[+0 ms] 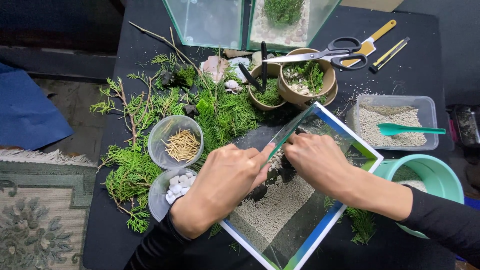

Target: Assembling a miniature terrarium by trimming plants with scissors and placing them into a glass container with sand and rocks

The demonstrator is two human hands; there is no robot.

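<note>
A square glass tank with a blue and white rim sits in front of me, holding pale gravel and dark soil. My left hand rests over its near left wall, fingers curled against the glass edge. My right hand reaches down inside the tank, fingertips at dark stones and small white pebbles by the far corner. What the fingers pinch is hidden.
Green conifer sprigs are strewn on the left. Beside them stand a clear tub of small sticks and one of white pebbles. Behind are brown bowls, scissors, a gravel tray with teal scoop, a teal bucket and two glass tanks.
</note>
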